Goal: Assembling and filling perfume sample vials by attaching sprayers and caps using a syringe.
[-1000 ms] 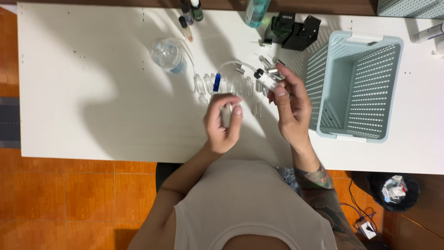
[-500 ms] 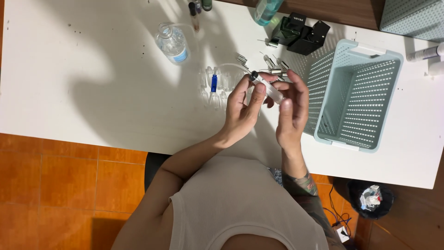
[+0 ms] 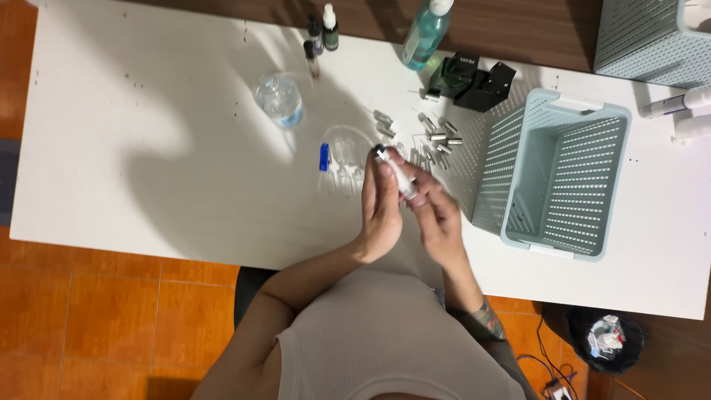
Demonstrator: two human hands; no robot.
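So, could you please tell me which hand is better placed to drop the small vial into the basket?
Probably the right hand: it is on the vial and sits nearer the blue-grey basket. The left hand is farther away.

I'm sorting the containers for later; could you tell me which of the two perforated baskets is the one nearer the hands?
The pale blue-green basket standing whole on the white table, just right of the right hand. The other basket sits farther off, cropped at the top right corner.

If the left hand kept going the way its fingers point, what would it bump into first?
The left hand points up the white table. Past the small vial it holds, it would probably first meet the little silver vials; height is unclear.
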